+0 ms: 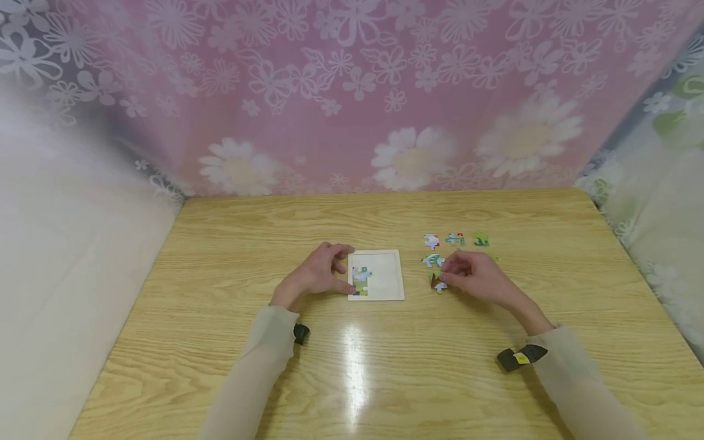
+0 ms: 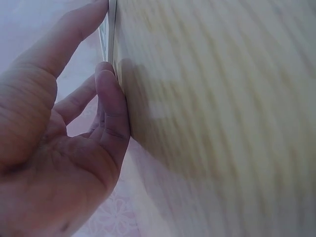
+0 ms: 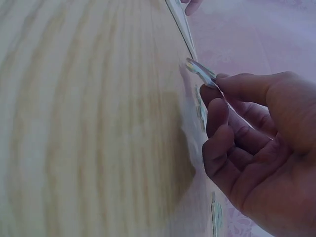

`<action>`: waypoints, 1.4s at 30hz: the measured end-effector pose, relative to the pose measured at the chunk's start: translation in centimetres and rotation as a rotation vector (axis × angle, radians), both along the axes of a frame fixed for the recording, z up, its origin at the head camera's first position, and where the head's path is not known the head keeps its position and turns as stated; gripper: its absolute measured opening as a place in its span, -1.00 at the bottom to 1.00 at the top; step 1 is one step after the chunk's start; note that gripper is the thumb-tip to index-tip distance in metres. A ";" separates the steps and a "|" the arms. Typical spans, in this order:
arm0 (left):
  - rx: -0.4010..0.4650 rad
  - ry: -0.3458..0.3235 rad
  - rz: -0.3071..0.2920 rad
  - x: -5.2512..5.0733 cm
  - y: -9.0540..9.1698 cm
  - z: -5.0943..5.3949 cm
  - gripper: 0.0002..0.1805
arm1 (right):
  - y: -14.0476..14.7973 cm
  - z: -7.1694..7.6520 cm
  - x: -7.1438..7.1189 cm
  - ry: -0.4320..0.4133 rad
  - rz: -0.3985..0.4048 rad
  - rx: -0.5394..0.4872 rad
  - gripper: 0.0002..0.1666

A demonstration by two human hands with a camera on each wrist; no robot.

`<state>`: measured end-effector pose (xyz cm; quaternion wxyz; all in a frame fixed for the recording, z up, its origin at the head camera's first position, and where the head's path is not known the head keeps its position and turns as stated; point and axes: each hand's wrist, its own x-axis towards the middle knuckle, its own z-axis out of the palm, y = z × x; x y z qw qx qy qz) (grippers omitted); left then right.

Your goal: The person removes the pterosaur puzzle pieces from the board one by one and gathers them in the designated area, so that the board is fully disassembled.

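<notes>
A square puzzle tray [image 1: 387,276] with a pale frame lies flat on the table, several joined jigsaw pieces [image 1: 360,282] in its left part. My left hand [image 1: 316,270] holds the tray at its left side, thumb on the near part of the edge and index finger at the far corner. In the left wrist view the tray's rim [image 2: 112,37] shows edge-on by the thumb. Right of the tray, my right hand [image 1: 480,276] pinches a jigsaw piece [image 3: 202,73] between thumb and index finger, tilted above the table. The other right fingers are curled in.
Loose jigsaw pieces lie beyond the right hand, among them a green one [image 1: 481,239], a white-and-red one [image 1: 431,241] and a blue-white one [image 1: 432,261]. One is partly hidden behind that hand. A flowered curtain [image 1: 330,153] hangs behind the wooden table [image 1: 231,238].
</notes>
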<state>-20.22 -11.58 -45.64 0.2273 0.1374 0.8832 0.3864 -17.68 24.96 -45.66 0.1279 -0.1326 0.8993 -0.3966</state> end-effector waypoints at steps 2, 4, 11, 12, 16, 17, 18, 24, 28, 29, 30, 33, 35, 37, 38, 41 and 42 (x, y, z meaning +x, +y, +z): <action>0.001 0.002 0.002 0.0 0.0 -0.1 -0.02 | 0.1 -0.1 0.1 0.011 0.009 0.019 -0.85; 0.007 0.001 0.003 0.1 0.0 -0.1 -0.02 | 0.1 -0.2 0.1 0.028 0.018 0.032 -0.86; 0.020 -0.015 0.008 0.3 0.0 0.0 -0.02 | 0.0 -0.8 0.0 0.079 0.024 0.067 -0.87; 0.021 -0.016 0.010 0.3 -0.1 0.0 -0.02 | 0.0 -0.8 0.0 0.080 0.023 0.070 -0.87; 0.024 -0.015 0.013 0.3 -0.1 0.0 -0.02 | -0.1 -1.1 -0.2 0.093 0.028 0.083 -0.89; 0.024 -0.012 0.013 0.3 -0.1 0.0 -0.03 | -0.1 -1.2 -0.2 0.097 0.029 0.085 -0.90; 0.024 -0.011 0.014 0.4 -0.1 0.0 -0.03 | -0.1 -1.2 -0.2 0.101 0.032 0.086 -0.90; 0.025 -0.007 0.016 0.3 -0.1 -0.1 -0.03 | -0.1 -1.3 -0.2 0.108 0.032 0.090 -0.91; 0.027 -0.006 0.015 0.3 -0.1 -0.1 -0.03 | -0.2 -1.1 -0.2 0.109 0.017 0.094 -0.89; 0.028 -0.006 0.014 0.3 -0.1 -0.1 -0.03 | -0.2 -1.0 -0.2 0.116 0.015 0.096 -0.89; 0.030 -0.007 0.014 0.3 -0.1 -0.1 -0.03 | -0.4 -1.0 -0.2 0.125 0.011 0.097 -0.90; 0.032 -0.010 0.014 0.3 -0.1 0.0 -0.03 | -0.9 -0.8 -0.2 0.159 0.012 0.090 -0.90; 0.031 -0.013 0.015 0.3 -0.1 0.0 -0.02 | -1.5 -0.7 -0.3 0.165 0.016 0.070 -0.88; 0.029 -0.014 0.015 0.2 0.0 0.0 -0.02 | -2.1 -0.5 -0.4 0.164 0.024 0.039 -0.84; 0.029 -0.015 0.015 0.2 -0.1 0.0 -0.02 | -2.5 -0.4 -0.4 0.159 0.026 0.027 -0.83; 0.030 -0.014 0.012 0.2 0.0 0.0 -0.02 | -3.8 -0.2 -0.6 0.146 0.049 -0.009 -0.81; 0.031 -0.013 0.011 0.2 0.0 0.0 -0.01 | -4.3 -0.2 -0.7 0.149 0.059 -0.018 -0.82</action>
